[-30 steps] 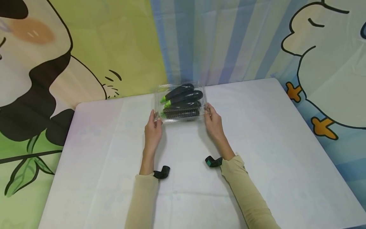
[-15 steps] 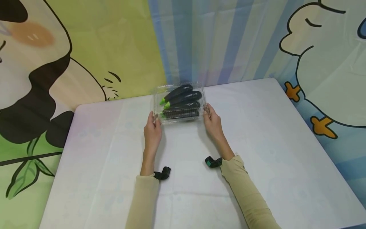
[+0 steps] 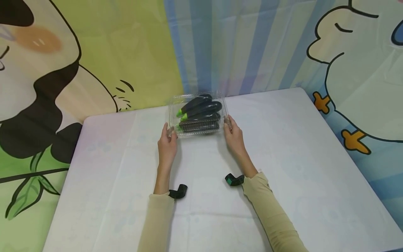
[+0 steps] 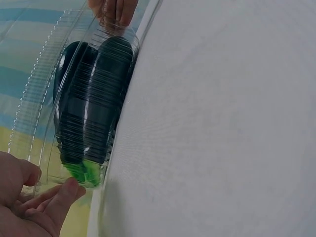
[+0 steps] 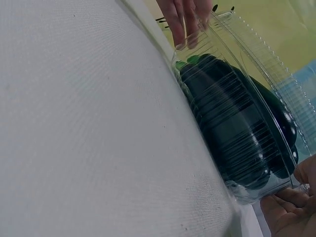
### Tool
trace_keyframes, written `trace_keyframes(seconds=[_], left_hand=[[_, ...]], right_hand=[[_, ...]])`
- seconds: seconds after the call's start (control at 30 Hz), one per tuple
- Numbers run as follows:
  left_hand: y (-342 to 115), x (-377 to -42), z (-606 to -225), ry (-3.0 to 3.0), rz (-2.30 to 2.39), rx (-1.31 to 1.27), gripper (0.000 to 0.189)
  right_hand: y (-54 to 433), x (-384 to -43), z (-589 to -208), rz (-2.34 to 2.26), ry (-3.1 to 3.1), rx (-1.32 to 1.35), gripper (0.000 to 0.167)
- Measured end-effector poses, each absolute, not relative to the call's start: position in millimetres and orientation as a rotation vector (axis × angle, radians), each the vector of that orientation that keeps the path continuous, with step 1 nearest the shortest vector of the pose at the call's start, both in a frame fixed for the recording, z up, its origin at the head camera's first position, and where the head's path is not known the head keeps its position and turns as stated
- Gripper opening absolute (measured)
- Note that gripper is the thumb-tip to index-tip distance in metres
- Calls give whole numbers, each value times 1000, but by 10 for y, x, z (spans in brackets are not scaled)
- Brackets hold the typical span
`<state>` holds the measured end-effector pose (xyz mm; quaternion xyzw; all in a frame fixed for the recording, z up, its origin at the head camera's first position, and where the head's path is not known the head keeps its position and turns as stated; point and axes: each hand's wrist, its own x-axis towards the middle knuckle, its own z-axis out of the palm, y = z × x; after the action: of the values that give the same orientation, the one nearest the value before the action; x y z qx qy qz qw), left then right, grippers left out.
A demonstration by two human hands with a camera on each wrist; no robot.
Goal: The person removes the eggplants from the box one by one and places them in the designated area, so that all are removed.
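Okay, both hands are occupied on my feed. I have the left hand [image 3: 167, 148] pinching the near left corner of a clear plastic container [image 3: 172, 112], thumb and fingers only narrowly apart across its edge. The right hand [image 3: 234, 138] grips the opposite end in much the same way, thumb on the near side, with little gap between thumb and fingers.

Between the hands, the container sits at the far edge of the white-covered table [image 3: 94, 182], roughly mid-width. Whether its whole base rests on the tabletop I can't tell. Several dark eggplants [image 3: 206, 109] lie inside, green stem ends toward the left hand.

From the head view I also get the two beige sleeves [image 3: 157, 224], a black device [image 3: 178, 191] on the left wrist and another, with a green patch [image 3: 231, 180], on the right. The left wrist view brings up the fingertips [image 4: 70, 185] right by the green ends, plus fine ribs across the container's wall. From the right wrist view I see the rounded ends close to the right palm and a bumpy rim [image 5: 269, 49] along the container's far side.

For printed matter, I see stripes and black-outlined cartoon figures on the backdrop [image 3: 126, 42].
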<state>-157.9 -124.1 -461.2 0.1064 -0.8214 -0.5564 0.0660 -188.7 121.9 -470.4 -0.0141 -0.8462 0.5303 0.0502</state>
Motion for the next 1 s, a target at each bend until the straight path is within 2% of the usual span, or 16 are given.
trace_keyframes(seconds=[0.53, 1.0], left_hand=[[-1239, -1594, -4630, -2458, -1715, 345, 59], [-1314, -1682, -4558, -2584, -1713, 244, 58]], right_hand=[[1209, -1894, -4700, 1635, -2555, -90, 52], [1208, -1907, -4671, 1725, -2551, -73, 54]])
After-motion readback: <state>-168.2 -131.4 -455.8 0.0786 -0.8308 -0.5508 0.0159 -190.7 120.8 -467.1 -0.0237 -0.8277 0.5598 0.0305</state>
